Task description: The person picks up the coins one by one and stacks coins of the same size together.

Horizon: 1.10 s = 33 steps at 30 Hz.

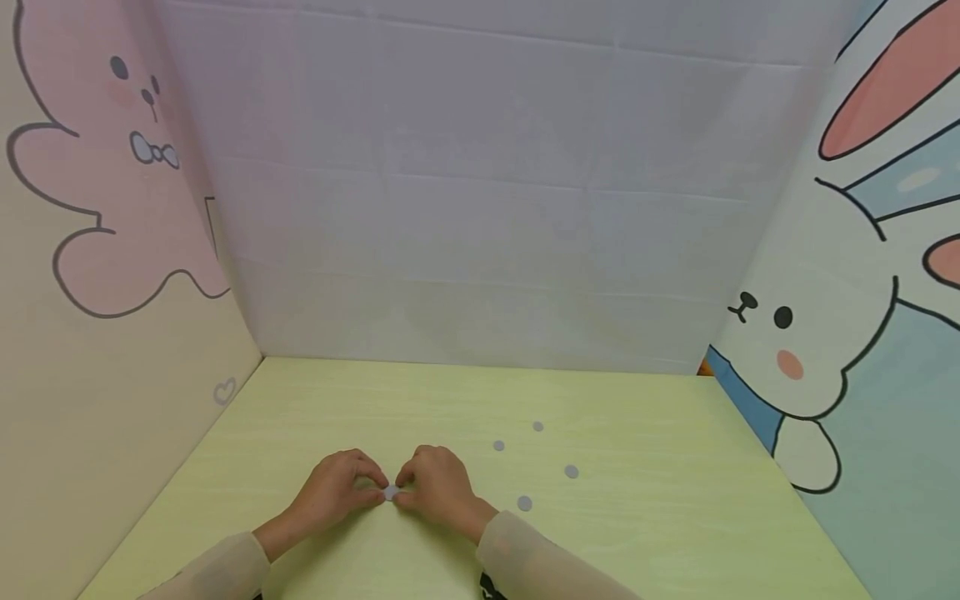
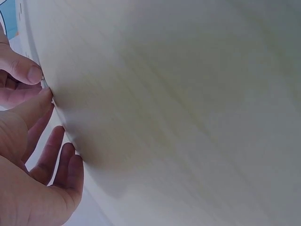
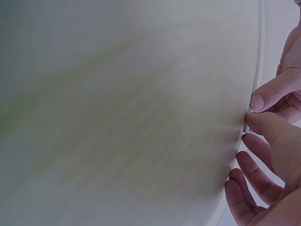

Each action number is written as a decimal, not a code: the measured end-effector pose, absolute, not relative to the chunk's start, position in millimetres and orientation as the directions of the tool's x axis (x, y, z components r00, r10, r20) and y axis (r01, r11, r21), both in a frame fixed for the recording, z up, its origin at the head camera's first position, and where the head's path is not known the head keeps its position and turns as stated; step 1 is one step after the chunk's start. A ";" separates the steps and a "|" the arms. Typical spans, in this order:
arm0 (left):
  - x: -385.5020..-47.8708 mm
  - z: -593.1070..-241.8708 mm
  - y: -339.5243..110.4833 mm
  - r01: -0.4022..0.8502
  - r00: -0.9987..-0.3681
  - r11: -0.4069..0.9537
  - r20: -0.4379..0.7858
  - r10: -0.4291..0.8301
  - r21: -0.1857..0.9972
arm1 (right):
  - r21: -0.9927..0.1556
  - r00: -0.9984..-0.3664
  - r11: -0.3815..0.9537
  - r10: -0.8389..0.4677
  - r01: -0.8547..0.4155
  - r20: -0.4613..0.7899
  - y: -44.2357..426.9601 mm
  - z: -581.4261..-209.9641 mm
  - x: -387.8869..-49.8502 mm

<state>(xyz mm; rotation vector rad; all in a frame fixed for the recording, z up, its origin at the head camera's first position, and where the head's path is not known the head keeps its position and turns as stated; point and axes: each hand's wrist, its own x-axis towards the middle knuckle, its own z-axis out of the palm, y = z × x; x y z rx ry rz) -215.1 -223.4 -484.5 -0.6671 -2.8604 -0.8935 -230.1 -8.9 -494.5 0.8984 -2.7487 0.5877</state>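
Note:
A small flat grey disc (image 1: 391,493) lies at the front left of the table, between the fingertips of both hands. My left hand (image 1: 335,490) pinches its left edge with thumb and index finger. On the opposite edge, the thumb and index finger of my right hand (image 1: 441,487) pinch it too. Both wrist views show the two thumbs close together low over the tabletop; the disc is mostly hidden there. The other fingers of the left hand (image 2: 42,174) and right hand (image 3: 277,165) are loosely bent near the surface.
Several more grey discs lie scattered right of the hands, such as the nearest disc (image 1: 524,503) and the farthest disc (image 1: 537,426). The pale yellow-green table (image 1: 675,517) is bounded by a white back sheet (image 1: 480,208) and side panels with cartoon animals.

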 end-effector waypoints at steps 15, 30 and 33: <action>-214.5 -483.7 -224.5 0.441 -0.896 0.752 0.196 0.398 0.489 | -0.322 -0.810 0.746 -0.508 -0.584 0.292 -9.0 -486.6 -222.9; -211.1 -478.2 -222.3 0.424 -0.904 0.761 0.185 0.384 0.491 | -0.355 -0.820 0.740 -0.500 -0.572 0.279 -9.9 -484.7 -222.5; -210.0 -476.7 -221.5 0.419 -0.906 0.762 0.181 0.382 0.494 | -0.353 -0.821 0.742 -0.499 -0.570 0.276 -9.8 -483.9 -222.4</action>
